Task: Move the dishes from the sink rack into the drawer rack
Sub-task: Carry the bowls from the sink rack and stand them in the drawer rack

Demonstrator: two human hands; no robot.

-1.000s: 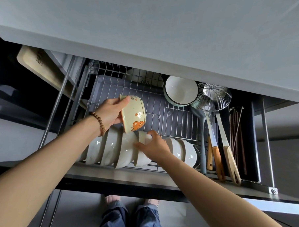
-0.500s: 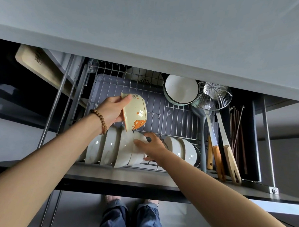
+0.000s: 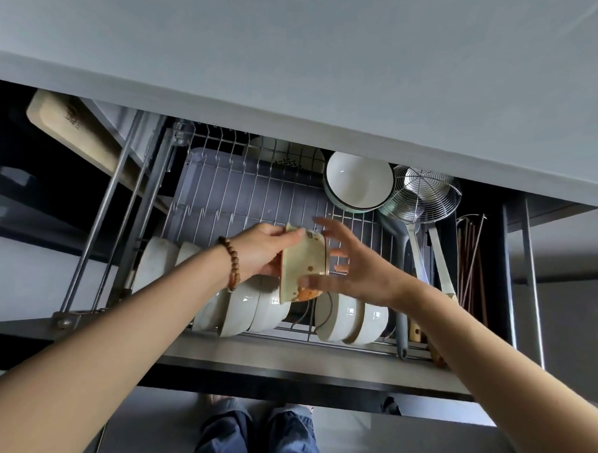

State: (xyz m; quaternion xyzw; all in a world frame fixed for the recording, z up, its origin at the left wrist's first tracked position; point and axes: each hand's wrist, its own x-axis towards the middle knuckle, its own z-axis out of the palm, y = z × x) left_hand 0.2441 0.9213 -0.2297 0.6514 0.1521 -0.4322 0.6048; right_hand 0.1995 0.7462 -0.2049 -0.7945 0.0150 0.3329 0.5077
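My left hand (image 3: 260, 250) grips a cream bowl with an orange picture (image 3: 304, 261) by its rim, tilted on edge just above the front row of the drawer rack (image 3: 223, 202). My right hand (image 3: 357, 263) is beside the bowl on its right, fingers spread, thumb near the bowl's lower edge. Several white bowls (image 3: 253, 306) stand on edge in the front row at left, and two more white bowls (image 3: 350, 319) at right, with a gap between the groups below the cream bowl.
A white bowl with a green outside (image 3: 359, 181) and a wire skimmer (image 3: 425, 194) lie at the rack's back right. Ladle handles (image 3: 442, 277) and chopsticks (image 3: 471, 261) fill the right side. A wooden board (image 3: 72, 130) stands at left. The counter (image 3: 297, 72) overhangs above.
My left hand has brought the cream bowl right and down toward the gap in the front row. My right hand left the white bowls and rose beside the cream bowl.
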